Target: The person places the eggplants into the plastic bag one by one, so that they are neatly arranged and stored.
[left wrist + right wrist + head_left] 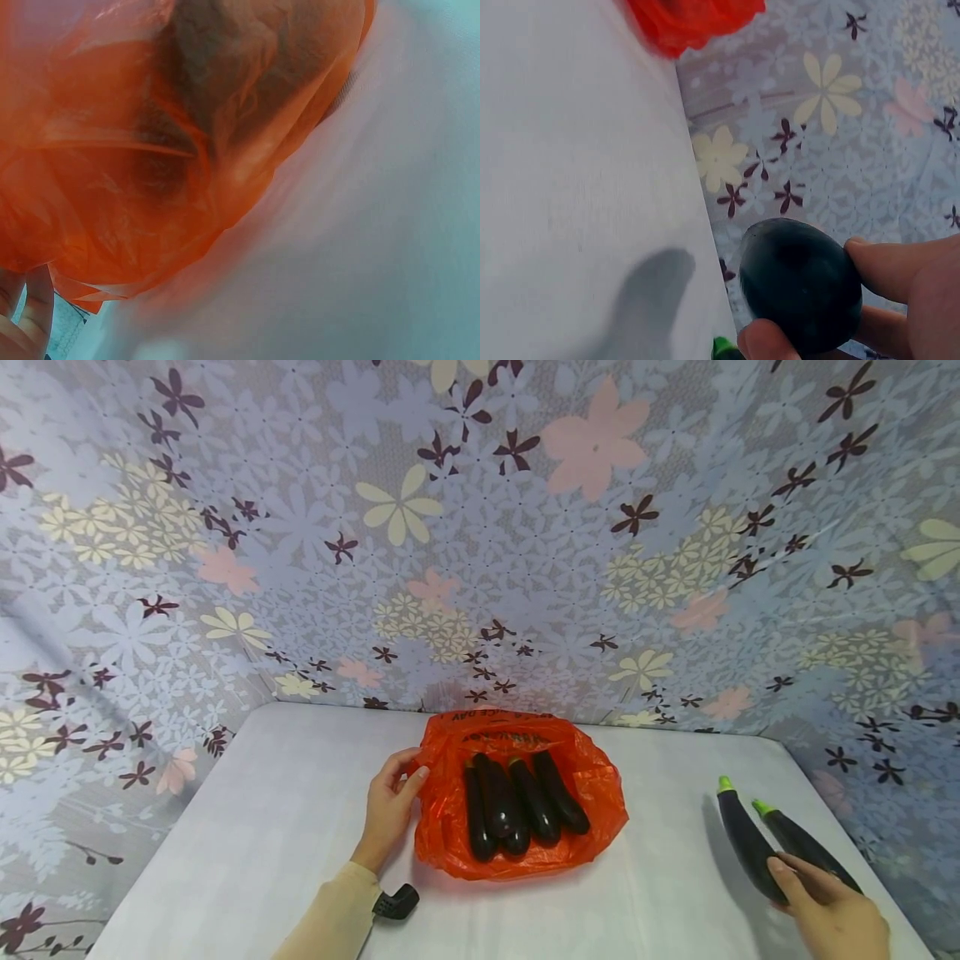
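A red plastic bag (607,785) lies on the table with its mouth spread, and several dark eggplants (532,802) sit inside. At its left rim, my left hand (388,806) pinches the plastic between thumb and fingers. The left wrist view shows the bag's side (112,210) close up, with fingertips at its lower edge. Far to the right, my right hand (840,910) grips an eggplant (746,843) with a green stem end, held above the table. The right wrist view shows its rounded dark end (802,289) between thumb and fingers. Another eggplant (802,843) lies just right of it.
A white cloth covers the table (675,860). Flower-patterned fabric (480,568) rises behind it and along both sides. A small black device (397,903) is at the left wrist.
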The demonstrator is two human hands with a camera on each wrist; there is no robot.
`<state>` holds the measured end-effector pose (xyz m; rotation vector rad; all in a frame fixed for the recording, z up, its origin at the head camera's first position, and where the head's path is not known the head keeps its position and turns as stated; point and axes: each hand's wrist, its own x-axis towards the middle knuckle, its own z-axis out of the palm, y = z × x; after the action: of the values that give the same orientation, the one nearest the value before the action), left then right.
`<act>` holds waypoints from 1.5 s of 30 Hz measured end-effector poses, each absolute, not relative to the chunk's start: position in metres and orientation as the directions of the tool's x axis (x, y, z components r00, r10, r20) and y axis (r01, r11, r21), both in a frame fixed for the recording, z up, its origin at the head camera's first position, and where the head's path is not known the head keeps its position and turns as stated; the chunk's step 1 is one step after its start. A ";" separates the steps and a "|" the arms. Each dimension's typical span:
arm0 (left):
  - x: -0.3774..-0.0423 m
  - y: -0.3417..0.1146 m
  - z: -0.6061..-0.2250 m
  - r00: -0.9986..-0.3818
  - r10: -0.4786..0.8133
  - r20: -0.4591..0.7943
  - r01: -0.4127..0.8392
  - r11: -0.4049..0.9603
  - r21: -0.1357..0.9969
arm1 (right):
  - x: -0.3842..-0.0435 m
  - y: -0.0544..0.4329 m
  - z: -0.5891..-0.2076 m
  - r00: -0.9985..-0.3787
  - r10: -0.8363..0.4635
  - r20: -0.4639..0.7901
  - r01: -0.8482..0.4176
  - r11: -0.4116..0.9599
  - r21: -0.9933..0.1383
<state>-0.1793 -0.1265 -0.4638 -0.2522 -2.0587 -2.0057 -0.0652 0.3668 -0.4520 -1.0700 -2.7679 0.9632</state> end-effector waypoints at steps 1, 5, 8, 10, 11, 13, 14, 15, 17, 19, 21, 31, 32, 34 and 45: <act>-0.179 -0.126 -0.464 -0.952 -0.053 0.301 0.299 0.034 0.954 | -0.065 0.365 -0.451 -0.768 0.613 -0.187 0.596 0.575 -0.561; -0.180 -0.127 -0.464 -0.952 -0.051 0.302 0.301 0.029 0.953 | -0.066 0.355 -0.448 -0.779 0.609 -0.151 0.569 0.585 -0.578; -0.180 -0.127 -0.463 -0.953 -0.050 0.300 0.299 0.028 0.954 | -0.066 0.348 -0.446 -0.785 0.606 -0.132 0.550 0.582 -0.599; -0.180 -0.127 -0.464 -0.954 -0.047 0.297 0.296 0.026 0.955 | -0.066 0.344 -0.445 -0.788 0.602 -0.125 0.539 0.578 -0.613; -0.180 -0.127 -0.464 -0.954 -0.046 0.295 0.294 0.025 0.955 | -0.066 0.342 -0.444 -0.791 0.600 -0.122 0.534 0.578 -0.618; -0.179 -0.127 -0.464 -0.955 -0.044 0.293 0.292 0.025 0.956 | -0.066 0.338 -0.442 -0.797 0.592 -0.124 0.528 0.580 -0.620; -0.179 -0.127 -0.464 -0.955 -0.044 0.293 0.292 0.025 0.956 | -0.066 0.336 -0.441 -0.802 0.586 -0.120 0.521 0.586 -0.620; -0.180 -0.127 -0.464 -0.955 -0.045 0.294 0.294 0.025 0.956 | -0.066 0.334 -0.440 -0.806 0.580 -0.113 0.513 0.592 -0.622; -0.179 -0.127 -0.464 -0.953 -0.049 0.298 0.297 0.027 0.954 | -0.066 0.329 -0.438 -0.814 0.572 -0.100 0.497 0.598 -0.629; -0.180 -0.126 -0.463 -0.952 -0.052 0.301 0.299 0.033 0.954 | -0.066 0.324 -0.437 -0.818 0.569 -0.085 0.481 0.596 -0.643; -0.180 -0.126 -0.463 -0.951 -0.052 0.305 0.303 0.039 0.952 | -0.067 0.318 -0.437 -0.817 0.573 -0.062 0.465 0.592 -0.658; -0.179 -0.126 -0.461 -0.954 -0.046 0.295 0.293 0.046 0.955 | -0.066 0.296 -0.430 -0.841 0.541 0.026 0.400 0.652 -0.645; -0.179 -0.126 -0.461 -0.954 -0.046 0.295 0.293 0.046 0.955 | -0.065 0.294 -0.429 -0.843 0.537 0.028 0.395 0.654 -0.645; -0.179 -0.126 -0.461 -0.955 -0.044 0.295 0.293 0.047 0.955 | -0.064 0.291 -0.428 -0.849 0.527 0.030 0.383 0.653 -0.654; -0.180 -0.127 -0.463 -0.956 -0.048 0.291 0.290 0.022 0.957 | -0.054 0.273 -0.413 -0.854 0.517 0.051 0.347 0.640 -0.685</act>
<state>-0.1797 -0.1267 -0.4627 -0.2515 -2.0562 -2.0259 -0.0543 0.2733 -0.4132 -0.7028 -2.6188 1.0190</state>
